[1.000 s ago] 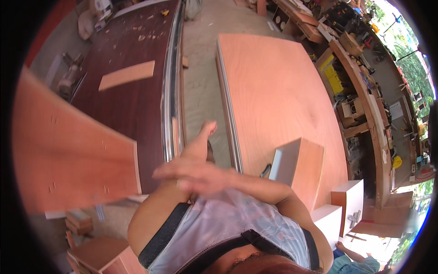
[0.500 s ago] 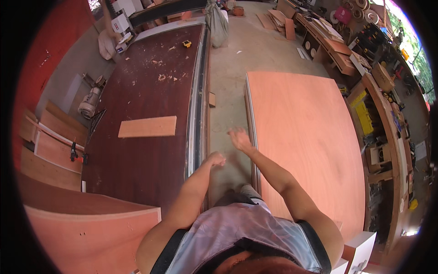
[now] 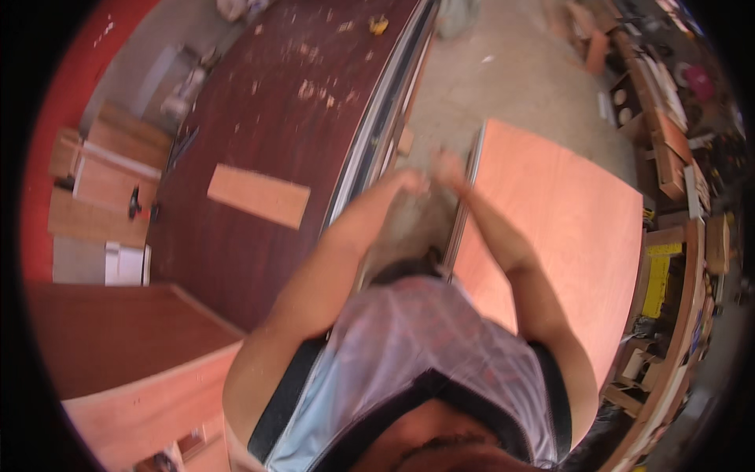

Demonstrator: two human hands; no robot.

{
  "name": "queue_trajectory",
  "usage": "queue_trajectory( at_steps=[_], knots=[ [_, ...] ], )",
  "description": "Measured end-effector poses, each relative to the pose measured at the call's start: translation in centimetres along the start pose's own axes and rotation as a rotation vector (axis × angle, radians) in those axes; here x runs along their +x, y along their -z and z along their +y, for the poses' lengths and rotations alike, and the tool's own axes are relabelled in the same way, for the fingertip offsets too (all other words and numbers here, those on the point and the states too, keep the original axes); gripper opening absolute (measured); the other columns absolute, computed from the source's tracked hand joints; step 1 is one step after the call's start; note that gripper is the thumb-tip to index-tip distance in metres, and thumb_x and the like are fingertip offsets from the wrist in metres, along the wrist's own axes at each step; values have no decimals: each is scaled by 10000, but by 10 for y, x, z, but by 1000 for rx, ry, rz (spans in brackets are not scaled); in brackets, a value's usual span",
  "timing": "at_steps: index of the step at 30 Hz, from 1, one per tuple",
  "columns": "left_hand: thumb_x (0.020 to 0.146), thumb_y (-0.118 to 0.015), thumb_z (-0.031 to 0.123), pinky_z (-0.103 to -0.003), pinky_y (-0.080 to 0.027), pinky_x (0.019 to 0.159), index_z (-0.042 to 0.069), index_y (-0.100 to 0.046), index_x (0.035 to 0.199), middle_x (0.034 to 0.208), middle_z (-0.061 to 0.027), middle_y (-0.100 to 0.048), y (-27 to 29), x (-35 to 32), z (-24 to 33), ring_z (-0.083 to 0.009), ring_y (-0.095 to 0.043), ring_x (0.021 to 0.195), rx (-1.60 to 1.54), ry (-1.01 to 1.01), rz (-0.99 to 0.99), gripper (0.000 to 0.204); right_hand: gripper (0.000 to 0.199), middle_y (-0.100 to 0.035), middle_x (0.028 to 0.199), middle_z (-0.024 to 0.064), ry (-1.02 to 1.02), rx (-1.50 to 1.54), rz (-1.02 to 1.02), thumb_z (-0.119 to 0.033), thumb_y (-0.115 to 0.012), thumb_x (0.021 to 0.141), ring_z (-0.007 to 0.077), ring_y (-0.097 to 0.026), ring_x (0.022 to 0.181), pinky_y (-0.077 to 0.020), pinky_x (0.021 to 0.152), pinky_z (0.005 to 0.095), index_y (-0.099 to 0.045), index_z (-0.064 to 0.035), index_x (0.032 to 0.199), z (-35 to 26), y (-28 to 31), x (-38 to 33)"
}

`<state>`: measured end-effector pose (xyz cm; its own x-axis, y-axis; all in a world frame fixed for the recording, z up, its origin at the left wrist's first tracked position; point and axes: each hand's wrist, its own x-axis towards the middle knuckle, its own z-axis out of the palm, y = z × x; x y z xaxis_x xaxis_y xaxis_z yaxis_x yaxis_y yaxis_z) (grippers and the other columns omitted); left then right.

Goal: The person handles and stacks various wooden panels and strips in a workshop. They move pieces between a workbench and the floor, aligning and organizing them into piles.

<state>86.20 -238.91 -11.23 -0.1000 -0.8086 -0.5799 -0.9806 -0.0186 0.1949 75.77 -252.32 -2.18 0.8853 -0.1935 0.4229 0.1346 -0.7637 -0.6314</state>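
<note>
Plank lies on the dark table at left, whose metal rail is nearest the left hand, too blurred to tell whether wide or narrow. Just right, above the floor, the right hand is equally blurred, its state unclear, beside the left edge of the big wooden board at right.

Pinkish panel — smooth wood
</note>
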Motion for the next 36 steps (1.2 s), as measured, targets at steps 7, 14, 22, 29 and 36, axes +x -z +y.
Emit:
queue_trajectory(
  at_steps=[7,14,22,29,36],
  knots=[
    [882,-625,372,-443,-519,782,94,-721,1049,1012,-121,-715,117,4,-35,-274,-681,901,-632,483,539,339,399,-633,1202,219,367,501,-195,-268,-443,995,370,-603,1117,-458,1000,414,-611,-12,1251,-189,114,74],
    [856,-648,350,-433,-523,742,86,-730,975,850,-89,-726,194,220,-147,-255,-688,815,-790,323,213,301,372,-597,1263,199,305,112,-100,-259,-441,973,377,-536,1187,-394,1066,435,-617,-43,1220,33,71,148],
    [889,-650,407,-399,-451,582,40,-673,750,629,-129,-611,337,290,-186,-231,-532,572,-625,63,611,393,417,-657,1188,250,-1440,-221,139,-323,-533,954,398,-623,1132,-503,955,474,-684,30,1118,424,164,111],
    [1048,-439,280,-428,-403,1026,50,-640,1152,1113,-130,-647,567,152,-14,-317,-570,1119,-1045,-1440,376,323,409,-719,1046,190,-1295,-313,-17,-420,-693,823,361,-670,1033,-532,890,442,-746,-63,1017,548,198,185],
    [1043,-370,410,-474,-438,998,47,-627,1152,1119,-148,-665,590,305,-152,-359,-610,1079,-621,-1399,464,458,359,-727,958,183,-1007,-230,-83,-381,-706,832,343,-687,968,-544,857,421,-739,-55,979,622,191,387]
  ],
)
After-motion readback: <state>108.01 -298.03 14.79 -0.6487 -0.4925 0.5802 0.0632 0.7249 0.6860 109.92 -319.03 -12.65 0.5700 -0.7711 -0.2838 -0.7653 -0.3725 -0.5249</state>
